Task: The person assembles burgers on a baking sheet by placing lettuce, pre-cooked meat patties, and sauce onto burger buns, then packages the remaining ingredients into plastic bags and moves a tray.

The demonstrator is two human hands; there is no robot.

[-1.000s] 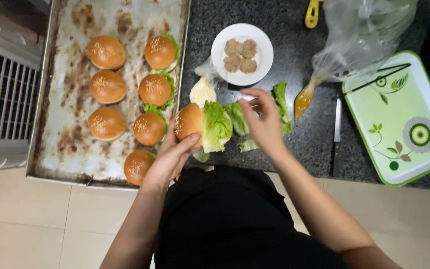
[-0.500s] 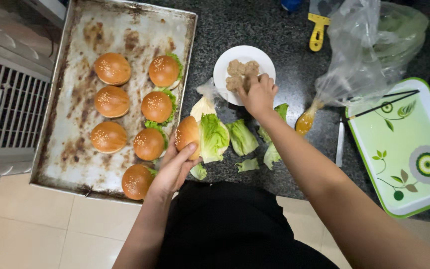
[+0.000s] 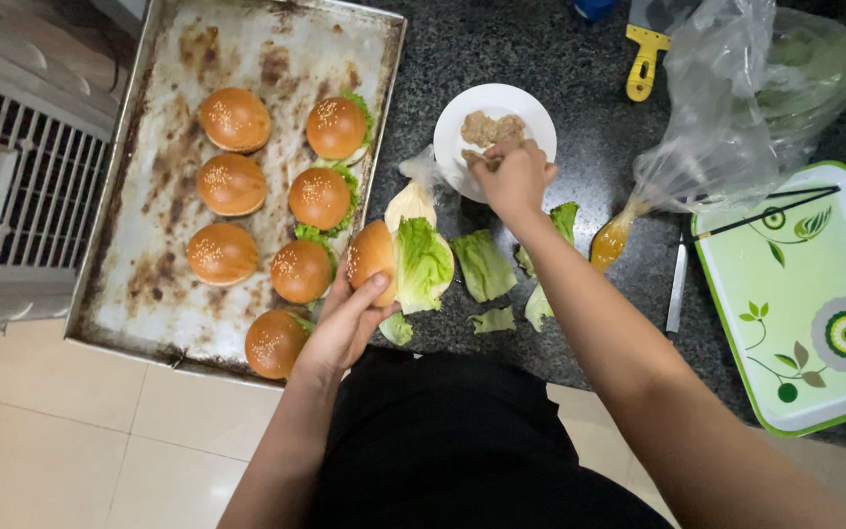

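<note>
My left hand (image 3: 345,323) holds an open bun (image 3: 376,257) with a green lettuce leaf (image 3: 423,263) laid in it, just right of the metal baking tray (image 3: 168,196). My right hand (image 3: 513,176) is over the white plate (image 3: 531,113) and pinches a brown patty (image 3: 476,157); more patties (image 3: 492,127) lie on the plate. Several sesame buns (image 3: 235,120) sit in two columns on the tray, those in the right column with lettuce sticking out.
Loose lettuce pieces (image 3: 484,264) lie on the dark stone counter. A clear plastic bag (image 3: 736,108), a sauce bag (image 3: 611,238), a knife (image 3: 678,289), a yellow tool (image 3: 644,57) and a green tray (image 3: 815,304) are to the right. A white grate (image 3: 2,176) is left.
My right hand went from the lettuce pieces up to the white plate and closed on a patty. My left hand kept the open bun almost in place.
</note>
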